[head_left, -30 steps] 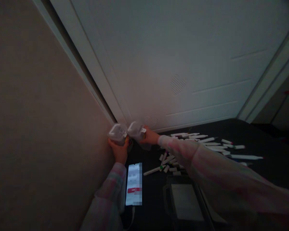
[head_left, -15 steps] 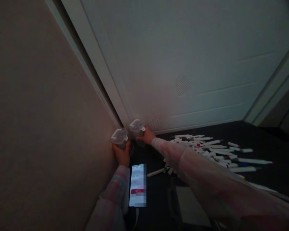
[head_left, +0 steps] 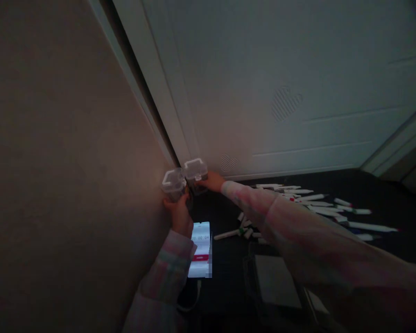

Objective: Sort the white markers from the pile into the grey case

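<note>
The scene is dim. My left hand (head_left: 179,213) grips a small clear plastic container (head_left: 174,182) with a squarish lid, right by the beige wall. My right hand (head_left: 211,182) grips a second like container (head_left: 195,171) just beside it, near the foot of the white door. The two containers stand almost touching in the corner. Both arms wear pale checked sleeves. What is inside the containers is too dark to make out.
A lit phone (head_left: 201,249) with a cable lies on the dark floor below my left hand. Several white marker pens (head_left: 312,206) and loose caps are scattered to the right. A flat dark case (head_left: 273,286) lies near me. The white door (head_left: 280,83) and the beige wall (head_left: 65,166) close the corner.
Both hands have carried the containers a little farther into the corner and set them upright, close together. The view has shifted left and down.
</note>
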`<state>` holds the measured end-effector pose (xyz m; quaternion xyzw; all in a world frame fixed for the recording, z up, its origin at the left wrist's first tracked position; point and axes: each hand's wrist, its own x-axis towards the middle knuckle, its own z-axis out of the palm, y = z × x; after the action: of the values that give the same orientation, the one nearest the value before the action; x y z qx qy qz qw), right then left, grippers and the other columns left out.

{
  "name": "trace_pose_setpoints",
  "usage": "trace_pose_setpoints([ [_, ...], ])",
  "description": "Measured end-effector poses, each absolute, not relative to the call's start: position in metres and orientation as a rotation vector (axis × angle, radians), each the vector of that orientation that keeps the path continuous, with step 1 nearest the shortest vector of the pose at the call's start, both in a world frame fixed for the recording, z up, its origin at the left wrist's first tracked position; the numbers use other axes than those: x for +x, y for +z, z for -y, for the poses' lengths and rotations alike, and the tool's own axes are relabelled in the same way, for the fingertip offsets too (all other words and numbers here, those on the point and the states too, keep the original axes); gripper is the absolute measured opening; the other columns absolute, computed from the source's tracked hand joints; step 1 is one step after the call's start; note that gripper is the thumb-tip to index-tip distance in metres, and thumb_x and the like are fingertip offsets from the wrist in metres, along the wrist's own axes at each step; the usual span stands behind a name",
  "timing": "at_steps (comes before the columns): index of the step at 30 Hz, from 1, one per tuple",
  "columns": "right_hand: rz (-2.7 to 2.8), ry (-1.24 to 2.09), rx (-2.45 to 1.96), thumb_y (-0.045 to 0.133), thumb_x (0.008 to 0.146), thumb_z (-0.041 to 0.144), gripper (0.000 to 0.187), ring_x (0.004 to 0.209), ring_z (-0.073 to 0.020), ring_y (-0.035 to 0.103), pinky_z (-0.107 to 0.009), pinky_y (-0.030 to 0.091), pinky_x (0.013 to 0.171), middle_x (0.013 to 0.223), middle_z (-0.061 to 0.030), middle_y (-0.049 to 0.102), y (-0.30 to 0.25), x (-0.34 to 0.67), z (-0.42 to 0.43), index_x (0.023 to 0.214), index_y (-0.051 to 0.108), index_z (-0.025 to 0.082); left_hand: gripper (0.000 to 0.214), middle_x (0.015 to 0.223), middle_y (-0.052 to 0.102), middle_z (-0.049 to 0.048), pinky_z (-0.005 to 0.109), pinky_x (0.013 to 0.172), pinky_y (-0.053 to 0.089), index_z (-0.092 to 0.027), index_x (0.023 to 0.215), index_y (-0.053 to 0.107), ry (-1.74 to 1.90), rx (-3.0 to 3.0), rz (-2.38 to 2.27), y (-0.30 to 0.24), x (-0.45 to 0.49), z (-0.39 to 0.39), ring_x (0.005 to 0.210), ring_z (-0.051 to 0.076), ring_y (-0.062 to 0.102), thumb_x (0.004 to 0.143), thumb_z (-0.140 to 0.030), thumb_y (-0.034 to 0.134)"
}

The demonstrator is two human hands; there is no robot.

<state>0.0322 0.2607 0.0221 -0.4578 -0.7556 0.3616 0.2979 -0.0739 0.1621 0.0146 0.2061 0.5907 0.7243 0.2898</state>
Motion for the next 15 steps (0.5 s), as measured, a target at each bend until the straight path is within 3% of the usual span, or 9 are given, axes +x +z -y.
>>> trace_pose_setpoints([
  [4, 2.052, 0.975, -1.156, 0.066, 0.066, 0.033, 0.03, 0.098, -0.0215, 0.059, -0.031, 0.043, 0.085, 0.098, -0.0052, 0.066, 0.028, 0.038, -0.259, 0.093, 0.063, 0.02, 0.061, 0.1, 0.056, 0.0003, 0.025, 0.072, 0.047, -0.024, 0.111, 0.033, 1.904, 0.428, -1.506, 0.035, -0.074, -0.161, 0.084, 0.011, 0.058, 0.059, -0.007, 0.06],
  [8, 2.021, 0.98, -1.158, 0.069, 0.062, 0.034, 0.035, 0.092, -0.0205, 0.06, -0.033, 0.044, 0.083, 0.095, -0.0067, 0.065, 0.029, 0.039, -0.261, 0.092, 0.061, 0.017, 0.054, 0.102, 0.056, -0.0017, 0.029, 0.072, 0.045, -0.026, 0.106, 0.038, 1.86, 0.375, -1.483, 0.039, -0.073, -0.162, 0.086, 0.012, 0.057, 0.059, -0.008, 0.059],
  [13, 1.916, 1.018, -1.232, 0.069, 0.061, 0.031, 0.046, 0.091, -0.0221, 0.057, -0.04, 0.043, 0.083, 0.098, -0.0135, 0.061, 0.024, 0.043, -0.272, 0.096, 0.052, 0.009, 0.052, 0.108, 0.054, -0.0027, 0.033, 0.079, 0.041, -0.028, 0.103, 0.037, 1.844, 0.352, -1.488, 0.033, -0.072, -0.165, 0.097, 0.014, 0.053, 0.06, -0.008, 0.058],
  [15, 1.885, 1.062, -1.215, 0.07, 0.06, 0.03, 0.056, 0.092, -0.0201, 0.057, -0.038, 0.044, 0.083, 0.102, -0.0138, 0.058, 0.022, 0.045, -0.275, 0.105, 0.044, 0.008, 0.051, 0.11, 0.053, -0.0023, 0.034, 0.08, 0.041, -0.027, 0.103, 0.037, 1.842, 0.347, -1.49, 0.031, -0.073, -0.165, 0.1, 0.014, 0.052, 0.06, -0.008, 0.057],
])
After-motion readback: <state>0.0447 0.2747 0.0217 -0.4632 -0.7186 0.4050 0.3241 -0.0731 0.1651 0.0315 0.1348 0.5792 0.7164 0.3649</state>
